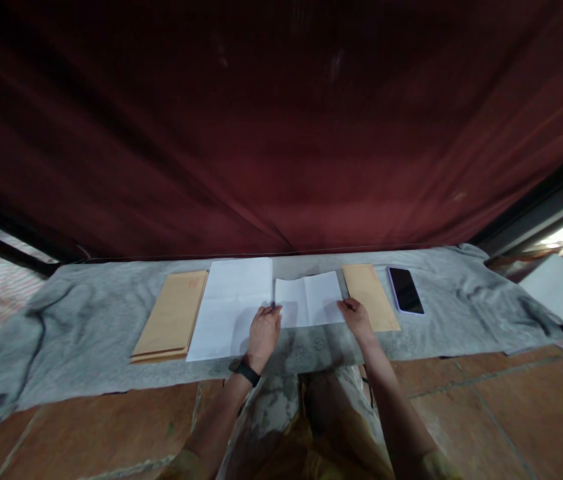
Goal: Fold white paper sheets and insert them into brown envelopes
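A white sheet of paper (291,303) with a crease down its middle lies in front of me on the grey cloth. My left hand (264,328), with a dark watch on the wrist, pinches its left edge. At the sheet's right edge, my right hand (355,316) grips it between thumb and fingers. Left of it lies larger white paper (236,293), its near right part under my left hand. Close to my right hand a brown envelope (371,293) rests flat, and its lower left part is covered by that hand.
Further left is a stack of brown envelopes (171,313). A phone (406,291) with a pale purple case lies right of the single envelope. The grey cloth (466,307) covers the long surface, and a dark red curtain (281,167) hangs behind it. Tiled floor (461,413) shows below.
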Demonstrator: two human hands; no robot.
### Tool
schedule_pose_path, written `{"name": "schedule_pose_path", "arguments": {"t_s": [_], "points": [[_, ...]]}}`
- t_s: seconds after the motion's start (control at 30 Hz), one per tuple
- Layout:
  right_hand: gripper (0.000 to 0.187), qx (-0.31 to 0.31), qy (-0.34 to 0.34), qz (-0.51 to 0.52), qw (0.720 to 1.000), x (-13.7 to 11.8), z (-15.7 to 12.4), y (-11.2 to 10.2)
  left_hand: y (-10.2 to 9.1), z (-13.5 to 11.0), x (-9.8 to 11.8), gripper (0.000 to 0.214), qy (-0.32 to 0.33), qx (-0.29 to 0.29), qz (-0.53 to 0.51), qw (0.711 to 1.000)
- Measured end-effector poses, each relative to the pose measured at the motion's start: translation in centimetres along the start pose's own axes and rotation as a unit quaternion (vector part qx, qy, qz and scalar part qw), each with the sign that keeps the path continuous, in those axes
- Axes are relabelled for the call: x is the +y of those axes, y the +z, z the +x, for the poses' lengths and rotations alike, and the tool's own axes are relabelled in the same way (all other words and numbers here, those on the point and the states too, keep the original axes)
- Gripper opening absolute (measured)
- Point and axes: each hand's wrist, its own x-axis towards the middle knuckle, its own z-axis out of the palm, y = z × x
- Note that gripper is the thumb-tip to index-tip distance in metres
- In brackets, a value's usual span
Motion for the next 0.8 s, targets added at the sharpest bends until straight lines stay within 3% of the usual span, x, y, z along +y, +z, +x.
{"name": "schedule_pose_path", "arguments": {"t_s": [0.17, 0.3, 0.5, 0.63, 0.8], "points": [[0.020, 0.027, -0.014, -0.116, 0.993, -0.4, -0.2, -0.9, 0.1, 0.0, 1.0, 0.033, -0.008, 0.000, 0.007, 1.000], [0.019, 0.034, -0.041, -0.274, 0.960, -0.6, -1.1, -0.4, 0.0, -0.2, 1.3, 0.033, -0.013, -0.007, 0.028, 1.000], [0.020, 0.058, -0.063, -0.363, 0.928, -0.6, -2.3, 0.4, -0.4, -0.4, 1.6, 0.033, -0.024, -0.018, 0.065, 0.997], [0.025, 0.089, -0.092, -0.371, 0.920, -0.8, -2.8, 0.7, -0.2, -0.4, 2.0, 0.034, -0.030, -0.003, 0.100, 0.995], [0.037, 0.071, -0.213, -0.228, 0.948, -1.6, -2.8, 2.7, 1.6, 0.0, 3.2, 0.052, 0.073, 0.026, 0.031, 0.997]]}}
